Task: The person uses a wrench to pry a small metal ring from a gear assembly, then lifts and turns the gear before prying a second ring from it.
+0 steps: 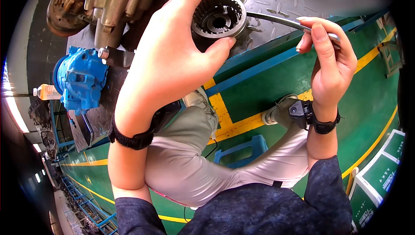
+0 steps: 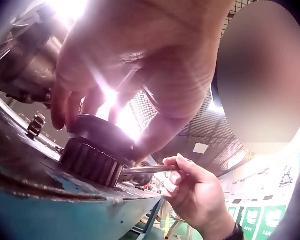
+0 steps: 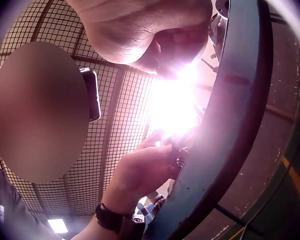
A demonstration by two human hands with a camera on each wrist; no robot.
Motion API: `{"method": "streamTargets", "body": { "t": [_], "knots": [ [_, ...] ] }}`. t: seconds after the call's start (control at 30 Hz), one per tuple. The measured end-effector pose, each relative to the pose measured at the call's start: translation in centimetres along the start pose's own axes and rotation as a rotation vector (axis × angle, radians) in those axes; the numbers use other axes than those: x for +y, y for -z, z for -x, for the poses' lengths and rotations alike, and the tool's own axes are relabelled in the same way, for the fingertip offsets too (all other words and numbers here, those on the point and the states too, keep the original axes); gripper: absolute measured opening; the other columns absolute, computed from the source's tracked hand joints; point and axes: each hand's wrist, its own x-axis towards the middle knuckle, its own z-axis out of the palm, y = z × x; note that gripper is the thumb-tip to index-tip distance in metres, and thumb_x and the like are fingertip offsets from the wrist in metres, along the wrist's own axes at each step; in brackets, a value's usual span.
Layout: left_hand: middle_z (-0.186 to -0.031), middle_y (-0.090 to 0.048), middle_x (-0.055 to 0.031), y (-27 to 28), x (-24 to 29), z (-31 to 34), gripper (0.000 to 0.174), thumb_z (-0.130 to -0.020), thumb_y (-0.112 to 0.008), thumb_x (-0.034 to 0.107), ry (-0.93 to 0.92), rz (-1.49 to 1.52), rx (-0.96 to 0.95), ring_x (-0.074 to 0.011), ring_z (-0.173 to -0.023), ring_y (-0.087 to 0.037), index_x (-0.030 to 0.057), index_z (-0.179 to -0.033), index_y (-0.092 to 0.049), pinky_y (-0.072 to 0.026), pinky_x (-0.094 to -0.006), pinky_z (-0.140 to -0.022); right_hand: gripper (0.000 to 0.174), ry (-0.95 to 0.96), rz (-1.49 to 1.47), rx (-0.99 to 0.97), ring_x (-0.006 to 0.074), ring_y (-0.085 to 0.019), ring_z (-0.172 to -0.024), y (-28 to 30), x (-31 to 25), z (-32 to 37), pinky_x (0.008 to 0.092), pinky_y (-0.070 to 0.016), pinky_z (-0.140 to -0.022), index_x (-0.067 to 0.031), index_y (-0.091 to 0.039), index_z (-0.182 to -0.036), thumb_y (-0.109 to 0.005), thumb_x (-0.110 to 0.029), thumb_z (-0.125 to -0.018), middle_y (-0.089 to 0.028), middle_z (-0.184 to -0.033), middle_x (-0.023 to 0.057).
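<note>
A tread-plate bench (image 1: 279, 2) carries a toothed drum (image 1: 216, 15) and blue casting (image 1: 82, 79).

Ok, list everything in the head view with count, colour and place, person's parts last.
Table: 1, grey treadplate top, blue frame, top
Toothed ring: 1, dark grey, on the table
Metal tool: 1, silver, right of the ring
Casting: 1, blue, left
Housing: 1, grey-brown, upper left
Bottle: 1, clear and orange, beside the casting
Floor: 1, green with yellow lines, below
Stool: 1, blue, on the floor
Boards: several, green and white, lower right
Clutter: cannot count, dark, far left
Wrist cameras: 2, black, left and right
Legs: 2, beige trousers, pale shoes, lower middle
Sleeves: 2, dark blue, bottom
Left hand: 1, bare, gripping the ring
Right hand: 1, bare, pinching the tool
</note>
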Motion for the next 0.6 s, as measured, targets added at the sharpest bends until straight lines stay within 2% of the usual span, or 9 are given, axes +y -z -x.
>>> {"method": "streamTargets", "body": {
  "t": [0.07,0.17,0.23,0.27,0.33,0.43,0.6],
  "knots": [
    [-0.128,-0.063,-0.0119,-0.3,0.2,0.1,0.068,-0.077,-0.077,0.005,-0.003,-0.079,0.022,-0.0186,-0.115,-0.062,0.0070,-0.141,-0.053,-0.0466,-0.0322,-0.103,0.016,0.001,-0.001,0.000,0.0097,-0.061,-0.070,0.0,0.0,0.0,0.0212,-0.0489,-0.066,0.0052,-0.071,-0.106,-0.063,-0.007,-0.100,-0.072,-0.089,0.0086],
    [-0.126,-0.064,-0.0111,0.8,-0.3,-0.1,0.069,-0.076,-0.079,0.007,-0.007,0.206,0.017,-0.0185,-0.114,-0.061,0.0084,-0.140,-0.053,-0.0468,-0.0334,-0.103,0.016,0.004,0.000,-0.009,0.0097,-0.061,-0.070,0.2,0.1,0.0,0.0212,-0.0491,-0.066,0.0053,-0.071,-0.106,-0.063,-0.007,-0.100,-0.072,-0.089,0.0085],
    [-0.124,-0.064,-0.0104,0.8,-0.2,-0.1,0.070,-0.075,-0.080,0.008,-0.002,0.168,0.022,-0.0185,-0.112,-0.061,0.0096,-0.140,-0.054,-0.0469,-0.0341,-0.102,0.016,0.006,0.000,-0.022,0.0097,-0.061,-0.070,0.3,0.1,-0.1,0.0212,-0.0492,-0.066,0.0053,-0.071,-0.106,-0.063,-0.007,-0.100,-0.071,-0.088,0.0083],
    [-0.123,-0.064,-0.0100,-0.1,0.4,-0.1,0.070,-0.075,-0.081,0.008,0.002,-0.016,0.035,-0.0186,-0.111,-0.061,0.0102,-0.140,-0.055,-0.0470,-0.0343,-0.102,0.016,0.005,0.004,-0.018,0.0097,-0.061,-0.070,0.3,0.1,0.0,0.0211,-0.0490,-0.066,0.0052,-0.071,-0.106,-0.063,-0.007,-0.100,-0.071,-0.087,0.0080],
    [-0.122,-0.064,-0.0092,-0.3,0.4,-0.1,0.071,-0.073,-0.083,0.009,0.038,-0.182,0.042,-0.0186,-0.110,-0.061,0.0111,-0.139,-0.055,-0.0472,-0.0345,-0.102,0.016,0.006,0.013,-0.010,0.0096,-0.061,-0.070,0.2,0.0,-0.1,0.0210,-0.0488,-0.066,0.0052,-0.071,-0.106,-0.063,-0.007,-0.100,-0.070,-0.085,0.0075],
    [-0.122,-0.064,-0.0086,0.7,-1.0,-0.2,0.073,-0.072,-0.084,0.009,0.083,-0.116,0.038,-0.0183,-0.109,-0.061,0.0115,-0.139,-0.055,-0.0472,-0.0342,-0.101,0.016,0.000,0.002,0.011,0.0092,-0.061,-0.070,-0.1,-0.2,-0.1,0.0206,-0.0482,-0.065,0.0050,-0.071,-0.106,-0.063,-0.008,-0.100,-0.070,-0.083,0.0067],
    [-0.126,-0.063,-0.0095,0.8,-2.3,0.0,0.072,-0.073,-0.080,0.005,-0.007,0.018,0.026,-0.0177,-0.115,-0.060,0.0097,-0.140,-0.054,-0.0451,-0.0342,-0.105,0.016,0.006,0.020,-0.003,0.0093,-0.061,-0.070,0.3,-0.2,-0.1,0.0207,-0.0481,-0.065,0.0049,-0.071,-0.106,-0.063,-0.008,-0.100,-0.069,-0.083,0.0066]
  ]
}}
